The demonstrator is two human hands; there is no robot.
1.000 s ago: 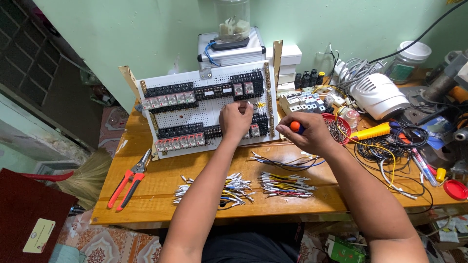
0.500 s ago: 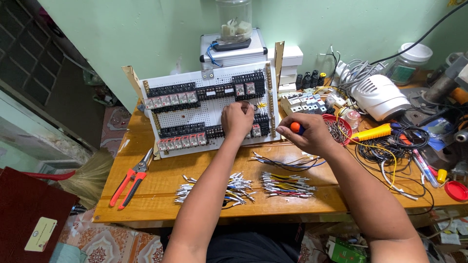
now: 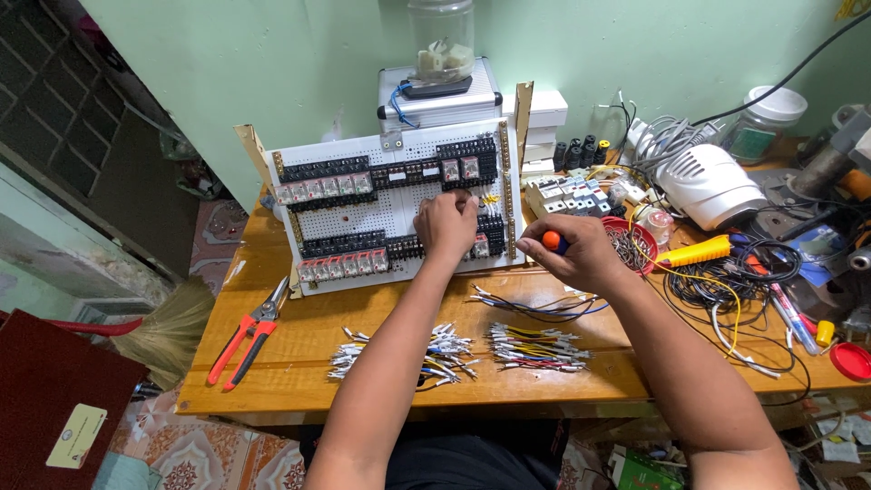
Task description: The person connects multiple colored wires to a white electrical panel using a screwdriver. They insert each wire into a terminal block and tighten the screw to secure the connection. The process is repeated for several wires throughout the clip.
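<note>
Screwdriver point(image 3: 552, 241) with orange handle gripped in right hand point(image 3: 576, 254), just beside white perforated panel point(image 3: 399, 204) propped upright on bench point(image 3: 299, 363), left hand point(image 3: 446, 224) fingers curled against black relay sockets point(image 3: 485, 238), wire bundles point(image 3: 535, 347) nearer the body, red pliers point(image 3: 245, 338) far left.

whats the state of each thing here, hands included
left hand: resting on the white panel, fingers at a relay socket
right hand: closed around the screwdriver
screwdriver: held, orange handle end showing
white panel: propped upright, tilted back
red pliers: lying on the table, jaws slightly apart
glass jar: standing on the metal case
wire bundles: lying loose
</note>
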